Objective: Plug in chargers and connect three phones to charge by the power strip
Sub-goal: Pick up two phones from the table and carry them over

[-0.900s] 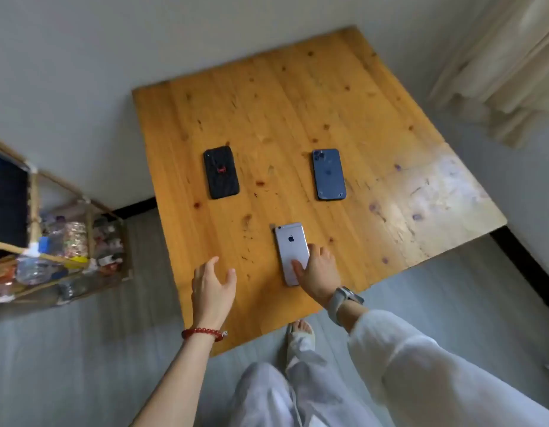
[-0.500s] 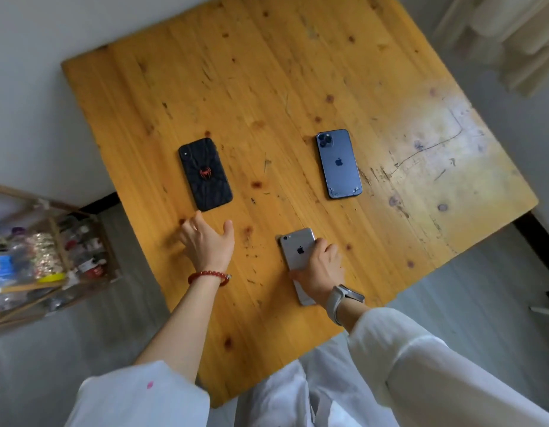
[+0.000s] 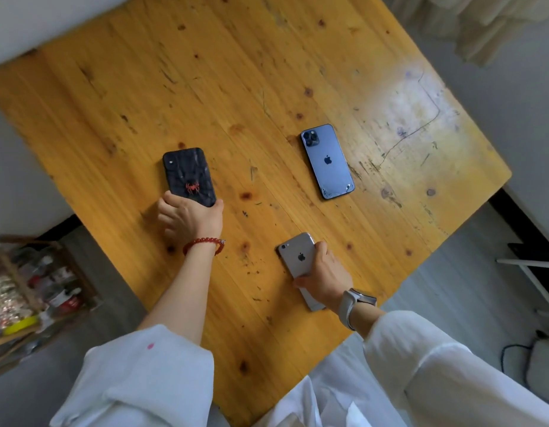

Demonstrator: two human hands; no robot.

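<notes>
Three phones lie face down on the wooden table [image 3: 267, 72]. My left hand [image 3: 190, 220] grips the near end of the black phone [image 3: 187, 174] with a red spider on its case, thumb and fingers at its sides. My right hand [image 3: 324, 277] holds the silver phone [image 3: 298, 255] by its edges near the table's front edge. The blue phone [image 3: 327, 161], cracked at its near corners, lies untouched farther right. No charger or power strip is on the table.
A wooden rack [image 3: 27, 291] with bottles stands on the floor at the left. A white object with a dark cable [image 3: 541, 362] lies on the floor at the lower right. A curtain [image 3: 482, 23] hangs at the top right.
The view has closed in on the table. My left hand moved forward from the bare wood onto the black phone's near end. My right hand closed more around the silver phone.
</notes>
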